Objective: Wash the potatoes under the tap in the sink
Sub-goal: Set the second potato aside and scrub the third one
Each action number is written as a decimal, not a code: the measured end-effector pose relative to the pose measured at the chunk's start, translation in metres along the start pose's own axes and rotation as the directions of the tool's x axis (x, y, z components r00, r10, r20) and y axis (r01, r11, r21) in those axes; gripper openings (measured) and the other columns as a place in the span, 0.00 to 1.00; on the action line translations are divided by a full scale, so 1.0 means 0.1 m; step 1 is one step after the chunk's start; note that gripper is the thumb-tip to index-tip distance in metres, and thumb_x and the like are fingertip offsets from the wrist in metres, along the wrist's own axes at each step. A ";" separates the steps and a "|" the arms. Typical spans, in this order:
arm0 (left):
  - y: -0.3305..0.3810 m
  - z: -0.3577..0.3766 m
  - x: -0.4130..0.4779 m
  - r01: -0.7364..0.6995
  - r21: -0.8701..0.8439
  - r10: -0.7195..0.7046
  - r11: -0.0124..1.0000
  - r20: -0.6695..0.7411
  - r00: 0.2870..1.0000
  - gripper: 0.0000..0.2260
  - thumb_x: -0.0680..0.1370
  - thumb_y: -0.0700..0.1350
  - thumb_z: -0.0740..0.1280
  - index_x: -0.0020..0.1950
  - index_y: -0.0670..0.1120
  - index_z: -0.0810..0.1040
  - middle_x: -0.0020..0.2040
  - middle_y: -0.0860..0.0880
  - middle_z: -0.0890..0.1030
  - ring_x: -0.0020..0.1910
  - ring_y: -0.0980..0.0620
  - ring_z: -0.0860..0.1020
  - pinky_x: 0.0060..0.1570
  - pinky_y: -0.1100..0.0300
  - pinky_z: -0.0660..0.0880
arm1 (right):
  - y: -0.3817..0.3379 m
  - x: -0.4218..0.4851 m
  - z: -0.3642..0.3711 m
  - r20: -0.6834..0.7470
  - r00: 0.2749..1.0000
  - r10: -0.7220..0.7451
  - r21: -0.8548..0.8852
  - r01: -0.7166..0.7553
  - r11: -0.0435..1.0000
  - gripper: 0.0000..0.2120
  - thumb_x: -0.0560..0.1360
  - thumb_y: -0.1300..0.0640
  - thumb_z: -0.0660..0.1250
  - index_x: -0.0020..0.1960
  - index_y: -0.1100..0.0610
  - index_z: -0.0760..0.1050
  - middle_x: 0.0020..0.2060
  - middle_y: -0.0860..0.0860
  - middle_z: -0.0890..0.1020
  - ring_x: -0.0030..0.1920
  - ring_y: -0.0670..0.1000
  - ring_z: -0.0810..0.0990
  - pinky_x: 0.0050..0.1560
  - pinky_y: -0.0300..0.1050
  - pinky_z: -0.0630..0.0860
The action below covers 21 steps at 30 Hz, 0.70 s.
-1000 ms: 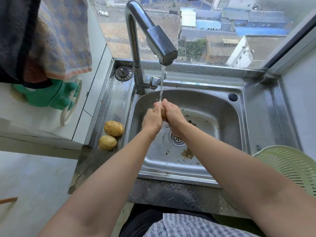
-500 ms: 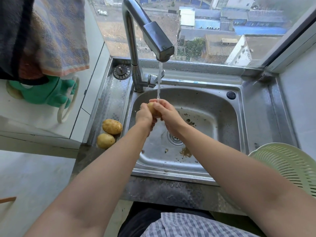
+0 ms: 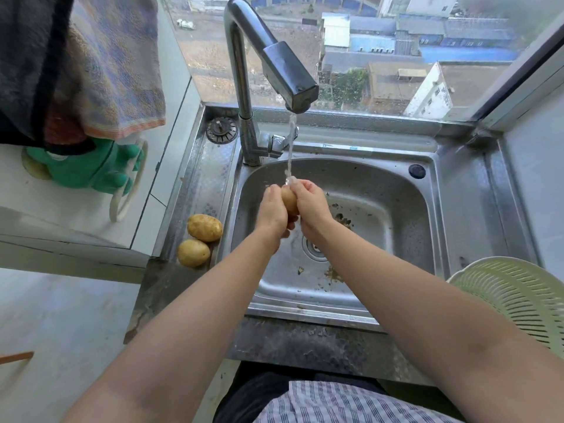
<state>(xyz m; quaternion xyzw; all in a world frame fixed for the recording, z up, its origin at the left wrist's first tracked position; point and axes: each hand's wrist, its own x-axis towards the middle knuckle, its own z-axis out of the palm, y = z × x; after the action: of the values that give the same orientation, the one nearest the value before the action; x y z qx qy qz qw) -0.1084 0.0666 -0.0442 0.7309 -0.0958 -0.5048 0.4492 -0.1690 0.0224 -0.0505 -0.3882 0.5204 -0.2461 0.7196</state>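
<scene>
- Steel sink (image 3: 393, 184) under a window, with the tap (image 3: 287, 71) running.
- The left hand (image 3: 273, 209) and right hand (image 3: 312, 206) curl round one potato (image 3: 289, 203), held in the stream over the basin.
- Step, I'd say: rubbing it clean.
- Next, likely: park it in the colander (image 3: 512, 297), then fetch one of the spare potatoes (image 3: 204, 227) from the left ledge.
</scene>
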 end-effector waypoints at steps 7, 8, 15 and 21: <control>0.05 -0.06 0.14 0.033 -0.139 -0.056 0.990 -0.165 0.985 0.26 0.80 0.57 0.52 0.60 0.37 0.76 0.33 0.44 0.73 0.22 0.52 0.67 0.18 0.67 0.62 | 0.01 0.00 -0.06 0.298 0.954 -0.043 0.130 0.005 0.992 0.15 0.78 0.63 0.66 0.63 0.59 0.71 0.48 0.53 0.79 0.46 0.49 0.78 0.43 0.40 0.76; 0.05 -0.06 0.15 0.054 -0.134 -0.075 0.989 -0.154 0.985 0.27 0.81 0.57 0.51 0.60 0.37 0.76 0.33 0.44 0.73 0.21 0.52 0.67 0.18 0.67 0.63 | 0.03 0.01 -0.07 0.284 0.957 -0.054 0.092 0.029 0.995 0.13 0.77 0.62 0.67 0.61 0.59 0.72 0.46 0.52 0.79 0.45 0.49 0.78 0.41 0.40 0.76; 0.03 0.09 0.05 0.077 -0.110 -0.090 0.991 -0.123 0.988 0.25 0.81 0.59 0.52 0.44 0.40 0.75 0.30 0.44 0.71 0.24 0.51 0.67 0.21 0.65 0.64 | 0.07 0.03 -0.07 0.102 0.994 -0.036 -0.003 0.037 0.999 0.14 0.80 0.54 0.63 0.60 0.61 0.76 0.40 0.52 0.80 0.37 0.49 0.76 0.31 0.40 0.72; -0.01 0.03 0.05 0.119 -0.113 -0.125 0.986 -0.048 0.991 0.28 0.82 0.59 0.47 0.35 0.42 0.72 0.27 0.46 0.68 0.21 0.53 0.64 0.20 0.67 0.61 | 0.02 -0.01 -0.05 0.054 0.997 -0.046 -0.130 0.053 0.990 0.16 0.80 0.52 0.63 0.59 0.63 0.77 0.45 0.56 0.81 0.42 0.50 0.77 0.39 0.42 0.75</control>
<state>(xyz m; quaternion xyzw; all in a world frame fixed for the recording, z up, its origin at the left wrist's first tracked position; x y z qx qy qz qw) -0.1090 0.0625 -0.0478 0.7231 -0.0108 -0.5157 0.4594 -0.1740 0.0229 -0.0522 -0.4539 0.5071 -0.2191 0.6992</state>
